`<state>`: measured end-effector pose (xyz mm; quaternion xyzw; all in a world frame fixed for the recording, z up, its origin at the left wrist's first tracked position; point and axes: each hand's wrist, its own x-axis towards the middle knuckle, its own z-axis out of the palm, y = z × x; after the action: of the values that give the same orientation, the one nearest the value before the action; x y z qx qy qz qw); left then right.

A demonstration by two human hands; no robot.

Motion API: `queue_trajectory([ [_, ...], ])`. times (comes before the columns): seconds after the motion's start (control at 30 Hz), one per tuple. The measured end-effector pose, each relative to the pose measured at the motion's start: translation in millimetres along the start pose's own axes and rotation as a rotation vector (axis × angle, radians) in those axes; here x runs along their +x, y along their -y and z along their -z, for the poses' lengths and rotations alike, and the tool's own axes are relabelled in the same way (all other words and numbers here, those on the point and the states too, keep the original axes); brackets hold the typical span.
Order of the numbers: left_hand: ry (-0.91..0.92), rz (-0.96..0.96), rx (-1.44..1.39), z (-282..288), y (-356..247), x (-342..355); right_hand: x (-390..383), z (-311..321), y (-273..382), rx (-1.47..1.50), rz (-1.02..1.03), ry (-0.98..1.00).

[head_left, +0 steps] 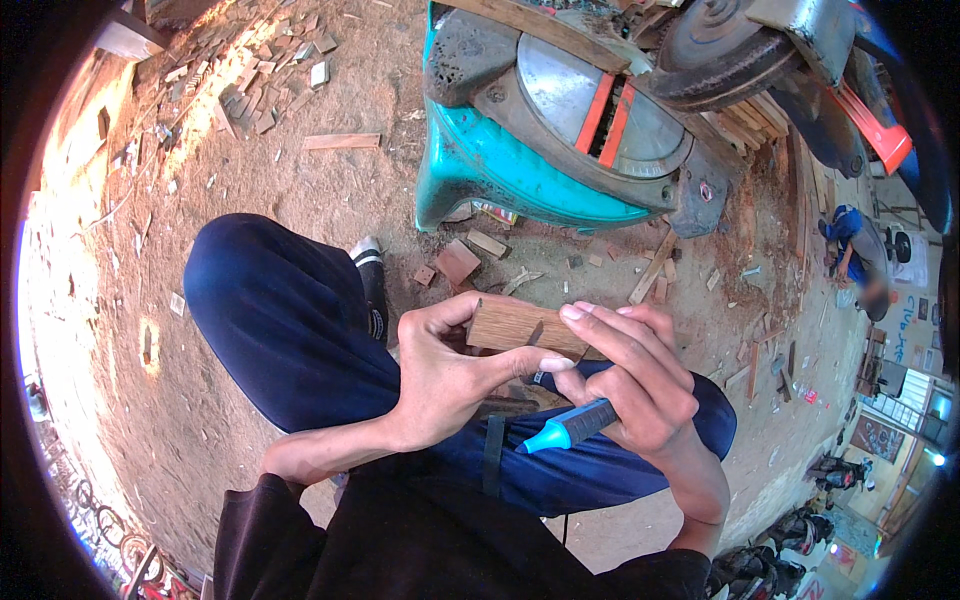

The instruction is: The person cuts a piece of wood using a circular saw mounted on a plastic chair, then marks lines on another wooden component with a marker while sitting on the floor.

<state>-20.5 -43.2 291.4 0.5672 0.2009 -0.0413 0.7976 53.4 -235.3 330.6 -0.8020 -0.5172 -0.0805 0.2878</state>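
Observation:
A small brown wooden block point(505, 322) with a dark angled mark is held over my lap, in front of my crossed legs point(278, 310) in navy trousers. My left hand point(445, 375) is closed on the block's left end, its thumb along the lower side. My right hand point(640, 385) has its upper fingers on the block's right end and also grips a blue-and-dark marker point(565, 427), whose blue end points down to the left.
A mitre saw point(610, 130) sits on a teal plastic stand point(460, 170) ahead of me. Wood offcuts point(458, 262) and scraps are scattered over the dirt floor point(150, 380). A co-worker point(852, 258) in blue is low down at the far right, near a cluttered wall point(915, 330).

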Motion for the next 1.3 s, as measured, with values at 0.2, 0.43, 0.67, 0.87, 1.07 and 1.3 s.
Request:
queue_trajectory([
  [0.2, -0.008, -0.048, 0.041, 1.2, 4.1, 0.0, 0.7, -0.4, 2.0, -0.001, -0.007, -0.005],
  [0.43, -0.016, -0.006, 0.015, 1.5, 3.5, -0.9, 0.5, -1.1, 1.3, 0.005, 0.000, -0.008],
  [0.67, -0.031, -0.084, 0.001, -3.1, 0.8, 0.6, -0.9, 0.0, 2.2, -0.003, -0.005, 0.001],
  [0.87, -0.031, -0.086, 0.047, -1.9, 0.5, 0.4, -2.0, -2.2, 1.1, 0.003, 0.004, -0.010],
  [1.07, 0.007, -0.080, 0.039, -0.2, 0.3, 2.3, -2.8, -2.2, 1.1, 0.007, -0.001, -0.005],
  [1.3, 0.113, -0.003, 0.020, 4.8, -2.1, 7.3, -3.3, -1.9, 1.9, 0.029, -0.032, 0.026],
])
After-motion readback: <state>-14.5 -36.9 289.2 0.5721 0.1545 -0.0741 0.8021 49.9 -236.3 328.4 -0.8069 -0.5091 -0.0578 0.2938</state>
